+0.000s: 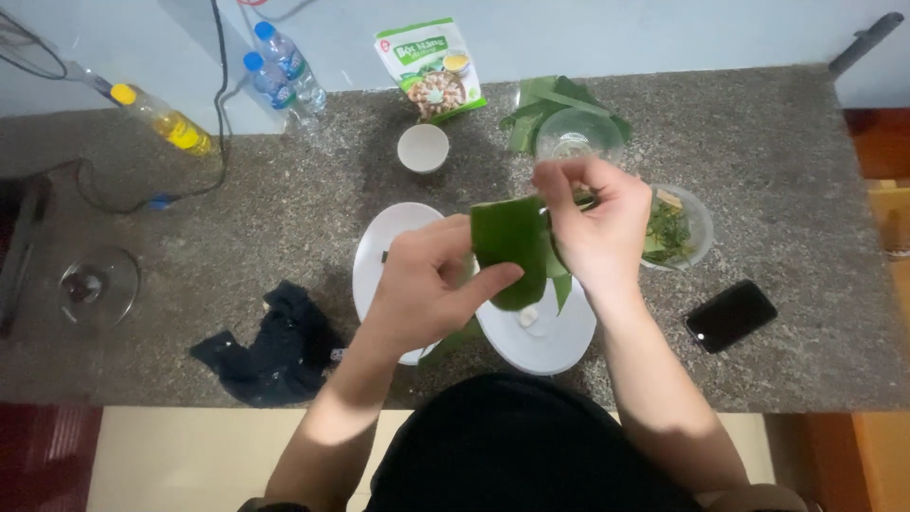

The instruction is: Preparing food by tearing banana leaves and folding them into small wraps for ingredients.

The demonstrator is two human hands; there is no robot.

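- Fingers of the left hand (427, 280) are wrapping round the lower part of a folded green leaf (510, 248), the thumb pressing across its front face and the other fingers curling behind; that hand is closed on the leaf.
- Fingers of the right hand (592, 223) are pinching the leaf's upper right edge, thumb and forefinger closed together on it, the remaining fingers loosely bent.
- Both hands are holding the leaf in the air above two white plates, so it is lying between the palms, its long axis running roughly up and down, tilted a little. Both hands are touching it; the left is carrying most of it, the right is only gripping the rim.
- Going from the left across the grey speckled counter (806, 190): one clear glass lid (98, 286), one bottle of yellow oil (166, 119) lying on its side, one crumpled dark cloth (275, 346), and two small water bottles (282, 68) leaning at the wall.
- Near the middle, one small white cup (423, 147) is standing in front of one green and white food packet (432, 68).
- Under the hands, two white plates are overlapping: the left plate (379, 256) and the right plate (545, 341), which is carrying a small pale lump.
- To the right, a pile of green leaves (555, 100) is lying behind one clear glass bowl (578, 135); one clear tub of green herbs (678, 228) is sitting just beside the right hand, and one black phone (731, 315) is lying well apart.
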